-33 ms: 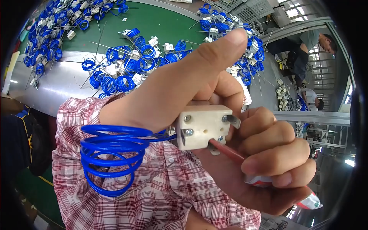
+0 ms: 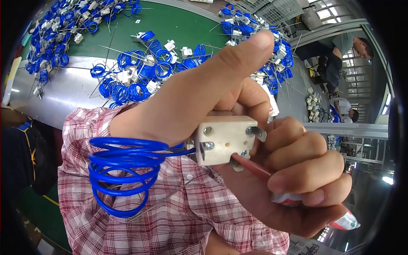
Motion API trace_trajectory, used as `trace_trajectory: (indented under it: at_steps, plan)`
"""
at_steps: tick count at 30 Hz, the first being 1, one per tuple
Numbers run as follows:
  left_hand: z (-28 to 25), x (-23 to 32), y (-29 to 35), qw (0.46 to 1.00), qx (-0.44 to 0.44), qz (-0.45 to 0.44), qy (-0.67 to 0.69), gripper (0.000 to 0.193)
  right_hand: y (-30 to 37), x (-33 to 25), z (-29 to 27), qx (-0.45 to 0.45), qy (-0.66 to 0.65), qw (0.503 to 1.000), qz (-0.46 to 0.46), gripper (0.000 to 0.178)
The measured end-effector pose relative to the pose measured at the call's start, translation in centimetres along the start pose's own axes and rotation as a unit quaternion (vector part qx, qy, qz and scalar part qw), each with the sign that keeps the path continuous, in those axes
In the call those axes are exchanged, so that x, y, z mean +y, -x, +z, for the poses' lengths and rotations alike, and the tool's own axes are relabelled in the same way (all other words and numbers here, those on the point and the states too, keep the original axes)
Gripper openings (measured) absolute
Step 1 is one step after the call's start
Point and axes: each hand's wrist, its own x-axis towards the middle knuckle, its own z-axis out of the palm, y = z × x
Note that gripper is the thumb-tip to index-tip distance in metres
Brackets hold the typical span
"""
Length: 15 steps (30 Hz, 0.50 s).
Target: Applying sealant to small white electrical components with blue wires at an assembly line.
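My left hand (image 2: 182, 100), thumb raised, is closed around a capillary thermostat, a cream-white block (image 2: 223, 146) with metal terminals, screws and small holes in its face. From the block's left side runs a blue coiled capillary (image 2: 123, 155), which hangs below my left wrist. A thin metal probe (image 2: 165, 199) slants under the coil, in front of my checked shirt. My right hand (image 2: 308, 165) is wrapped around a red-and-white squeeze tube (image 2: 346, 222). Its tapered red nozzle (image 2: 255, 166) meets the lower edge of the block's face; the fingers hide most of the tube's body.
Many more blue-coiled thermostats (image 2: 144, 70) lie heaped on the metal table edge (image 2: 76, 80) and green surface (image 2: 170, 21). Another pile (image 2: 242, 25) is at the far right. Grey crates (image 2: 276, 12) stand behind it. Two people (image 2: 329, 59) are farther off at right.
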Motion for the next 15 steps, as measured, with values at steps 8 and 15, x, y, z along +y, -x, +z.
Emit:
trace_trajectory:
  at_steps: [8,15]
  plan:
    - [0.06,0.26,0.21,0.999,0.015,-0.011,0.049,0.077,-1.13,-1.08,-0.64,-0.091,0.005,0.986,0.141,0.036]
    - [-0.54,0.03,-0.22,0.998,0.022,-0.017,0.05,0.079,-0.63,-1.1,-1.28,-0.109,0.011,0.985,0.133,0.037]
